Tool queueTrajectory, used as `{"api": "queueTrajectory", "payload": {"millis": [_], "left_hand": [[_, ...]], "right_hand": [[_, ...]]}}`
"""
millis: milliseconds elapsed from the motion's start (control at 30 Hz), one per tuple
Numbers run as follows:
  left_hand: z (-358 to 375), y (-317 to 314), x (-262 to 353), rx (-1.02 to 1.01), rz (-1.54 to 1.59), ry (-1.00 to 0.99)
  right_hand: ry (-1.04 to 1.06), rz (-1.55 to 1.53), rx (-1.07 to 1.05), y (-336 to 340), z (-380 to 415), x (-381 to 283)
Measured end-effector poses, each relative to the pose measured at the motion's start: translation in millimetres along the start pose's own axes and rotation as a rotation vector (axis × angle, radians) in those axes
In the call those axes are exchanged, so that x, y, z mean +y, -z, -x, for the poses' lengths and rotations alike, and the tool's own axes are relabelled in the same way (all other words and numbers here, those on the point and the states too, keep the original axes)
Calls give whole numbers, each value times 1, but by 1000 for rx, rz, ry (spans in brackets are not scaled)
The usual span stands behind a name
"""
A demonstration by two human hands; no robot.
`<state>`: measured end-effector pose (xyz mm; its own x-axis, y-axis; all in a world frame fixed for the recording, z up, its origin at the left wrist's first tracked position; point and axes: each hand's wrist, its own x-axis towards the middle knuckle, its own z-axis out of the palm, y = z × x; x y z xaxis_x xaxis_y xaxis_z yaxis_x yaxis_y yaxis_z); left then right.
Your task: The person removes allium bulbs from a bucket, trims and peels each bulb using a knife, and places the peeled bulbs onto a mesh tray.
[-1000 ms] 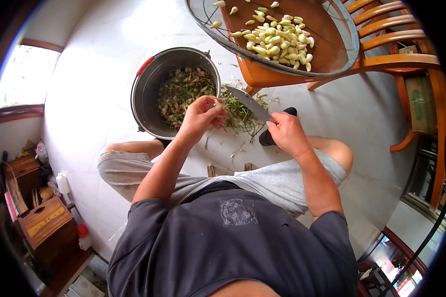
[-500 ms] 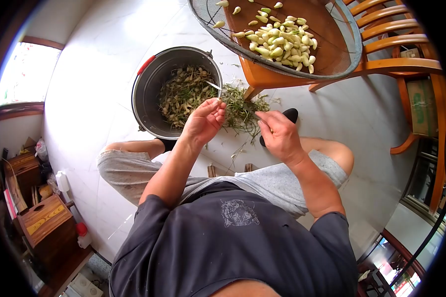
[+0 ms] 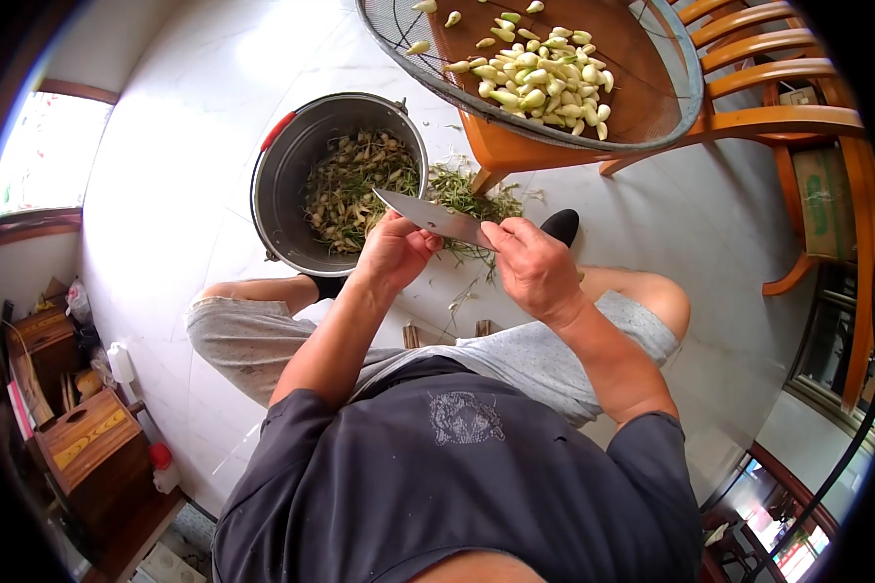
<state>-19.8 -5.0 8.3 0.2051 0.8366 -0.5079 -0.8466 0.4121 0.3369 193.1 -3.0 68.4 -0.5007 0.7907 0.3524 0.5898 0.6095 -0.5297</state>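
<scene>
Head view. My right fingers [image 3: 515, 239] are clamped on the knife [image 3: 439, 219], its handle mostly hidden in my grip. Blade runs leftward across the front of me, tip toward the bucket [image 3: 274, 194] and overlapping its rim in this view. My left fingers [image 3: 428, 240] are curled in close under the blade, at its near edge; the blade covers part of them, so I cannot tell whether they pinch anything, nor whether steel meets skin.

Bucket: grey metal, red grip on its handle, standing on the floor [image 3: 199, 126] ahead and to my left. Contents: a heap of unpeeled bulbs [image 3: 345, 185], brownish, mixed with green stems. Just right of the bucket, loose green trimmings [image 3: 472, 197] lie on the floor, near my dark shoe [image 3: 560, 226].

Farther ahead, right: round mesh basket [image 3: 691, 97] on the seat of a wooden chair [image 3: 501, 146]. Inside, pale bulbs [image 3: 552, 83], most piled together, a few scattered toward the left side.
</scene>
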Motion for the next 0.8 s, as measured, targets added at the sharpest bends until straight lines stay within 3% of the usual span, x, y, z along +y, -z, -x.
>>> {"api": "queueTrajectory", "payload": {"millis": [400,533,633,733,800], "left_hand": [[-2,-1,-6,84,-8,-38],[0,-4,-10,26,-48,-127],[1,-7,-11,-55,-118,-214],[1,-5,-2,-206,-229,-233],[4,-10,4,-231,-251,-235]], "right_hand": [[14,39,-4,-3,4,2],[11,23,27,-1,4,-2],[-64,-12,39,-7,9,2],[-418,164,-351,-11,25,36],[-514,148,-352,-8,28,40]]}}
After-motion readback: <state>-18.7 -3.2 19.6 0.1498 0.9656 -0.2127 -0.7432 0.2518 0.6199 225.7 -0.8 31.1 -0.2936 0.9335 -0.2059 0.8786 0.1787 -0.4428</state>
